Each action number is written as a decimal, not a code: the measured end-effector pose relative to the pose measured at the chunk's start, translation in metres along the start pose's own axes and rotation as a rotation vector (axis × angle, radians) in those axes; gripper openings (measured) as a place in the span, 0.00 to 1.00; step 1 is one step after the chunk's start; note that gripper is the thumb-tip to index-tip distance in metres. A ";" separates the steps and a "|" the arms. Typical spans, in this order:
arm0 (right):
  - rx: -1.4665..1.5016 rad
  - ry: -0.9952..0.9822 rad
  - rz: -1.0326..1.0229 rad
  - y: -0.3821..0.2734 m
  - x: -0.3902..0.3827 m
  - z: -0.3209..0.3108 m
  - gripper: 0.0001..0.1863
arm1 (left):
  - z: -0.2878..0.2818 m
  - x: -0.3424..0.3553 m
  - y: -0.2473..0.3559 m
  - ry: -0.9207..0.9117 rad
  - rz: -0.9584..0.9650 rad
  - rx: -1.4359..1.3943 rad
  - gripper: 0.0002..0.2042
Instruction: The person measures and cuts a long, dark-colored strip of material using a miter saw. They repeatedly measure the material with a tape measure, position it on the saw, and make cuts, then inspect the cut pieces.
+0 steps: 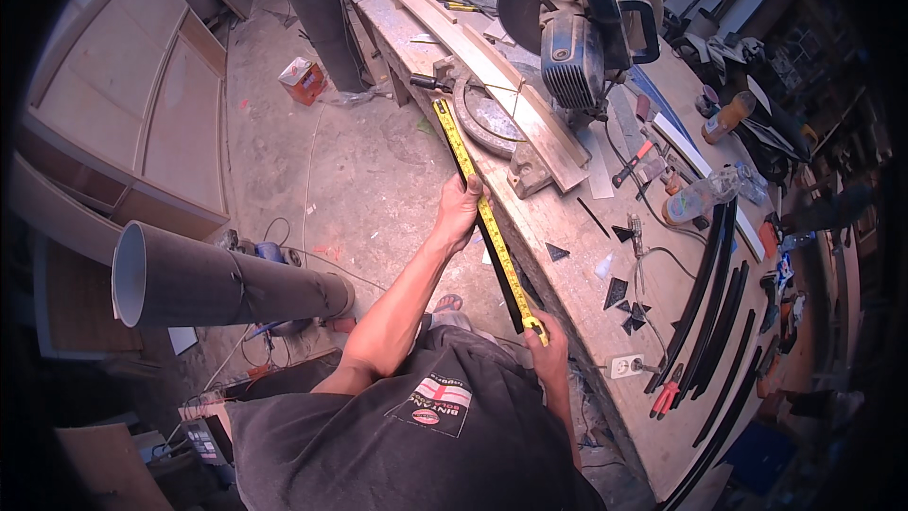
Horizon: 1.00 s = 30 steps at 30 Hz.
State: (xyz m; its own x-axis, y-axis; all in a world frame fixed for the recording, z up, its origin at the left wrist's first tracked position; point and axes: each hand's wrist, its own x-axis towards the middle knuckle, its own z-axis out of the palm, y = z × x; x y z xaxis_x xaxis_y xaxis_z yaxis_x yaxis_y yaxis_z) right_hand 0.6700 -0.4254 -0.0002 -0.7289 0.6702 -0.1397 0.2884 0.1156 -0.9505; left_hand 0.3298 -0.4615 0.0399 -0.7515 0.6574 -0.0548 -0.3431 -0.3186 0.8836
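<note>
A yellow tape measure [501,251] is stretched along the near edge of the workbench, its far end by the saw's base. Beneath and beside the blade runs a long thin black strip [498,268]. My left hand [461,211] is closed around the tape and the strip partway along, thumb on top. At the near end, close to my body, my right hand [549,345] grips the tape measure; its fingers partly hide what lies under them. Whether the tape's case is in that hand I cannot tell.
A miter saw [572,66] stands on the workbench [605,416], with long wooden boards [501,85] across its base. Black strips [724,293], red-handled pliers [668,393], a socket [624,366] and bottles [695,201] lie rightward. Large grey tubes [236,279] stand left; an orange box [303,82] is on the floor.
</note>
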 end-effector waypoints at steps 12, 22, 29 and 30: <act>0.015 -0.003 0.015 0.000 -0.005 0.004 0.26 | 0.000 -0.001 -0.001 0.021 0.012 0.049 0.35; -0.168 -0.010 -0.061 -0.027 -0.006 -0.041 0.27 | -0.035 0.031 0.025 0.236 -0.121 -0.068 0.33; -0.302 -0.003 -0.046 -0.053 0.002 -0.101 0.21 | -0.069 0.056 0.063 0.352 -0.183 -0.232 0.48; -0.314 -0.001 -0.038 -0.054 0.004 -0.103 0.21 | -0.069 0.058 0.064 0.425 -0.192 -0.244 0.49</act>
State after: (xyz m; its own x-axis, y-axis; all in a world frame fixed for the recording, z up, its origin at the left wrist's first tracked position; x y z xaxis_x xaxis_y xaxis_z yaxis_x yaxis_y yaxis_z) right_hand 0.7158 -0.3533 0.0791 -0.7434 0.6603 -0.1060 0.4386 0.3618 -0.8227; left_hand 0.2248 -0.4910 0.0612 -0.8072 0.4006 -0.4336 -0.5802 -0.4029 0.7078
